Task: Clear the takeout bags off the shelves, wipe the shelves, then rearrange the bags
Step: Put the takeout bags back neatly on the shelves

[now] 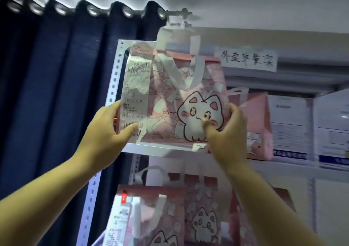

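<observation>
Your L hand (105, 130) & R hand (228, 130) grip the bag (179, 94) by its sides at the edge of the top shelf (160, 148); yank it & the receipt (136, 87) may tear or the next bag (258, 125) tip.

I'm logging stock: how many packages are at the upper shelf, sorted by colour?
Pink bags: 2 (held cat bag, pink bag behind)
White packages: 2 (left white package, right white package)
Total: 4
</observation>
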Demonstrator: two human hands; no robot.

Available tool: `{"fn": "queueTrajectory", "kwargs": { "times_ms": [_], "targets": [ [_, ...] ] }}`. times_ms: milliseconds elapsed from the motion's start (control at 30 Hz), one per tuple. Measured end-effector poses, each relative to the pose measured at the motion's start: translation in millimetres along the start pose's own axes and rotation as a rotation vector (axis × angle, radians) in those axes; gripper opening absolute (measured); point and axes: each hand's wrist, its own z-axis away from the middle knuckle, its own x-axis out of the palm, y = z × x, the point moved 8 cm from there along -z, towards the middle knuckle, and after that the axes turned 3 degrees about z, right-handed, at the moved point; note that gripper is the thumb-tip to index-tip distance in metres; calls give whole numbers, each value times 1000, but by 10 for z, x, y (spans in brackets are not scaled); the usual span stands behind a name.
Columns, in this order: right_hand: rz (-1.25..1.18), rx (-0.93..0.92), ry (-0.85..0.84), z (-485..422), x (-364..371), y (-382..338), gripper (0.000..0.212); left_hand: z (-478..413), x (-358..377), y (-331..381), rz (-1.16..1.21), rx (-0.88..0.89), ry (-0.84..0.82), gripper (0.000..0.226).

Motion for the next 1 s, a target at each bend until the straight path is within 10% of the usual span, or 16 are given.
{"fn": "queueTrajectory", "kwargs": {
  "times_ms": [400,900,1000],
  "targets": [
    [24,134,-311,-35,1296,575,61,-315,286,-1091,-328,-172,-86,58],
    [337,69,-450,-93,1817,815,58,-553,725,-1545,-435,-218,-82,13],
    [301,49,-392,-100,1678,740,54,-557,676,-1472,-433,-172,-52,44]
  ]
}}
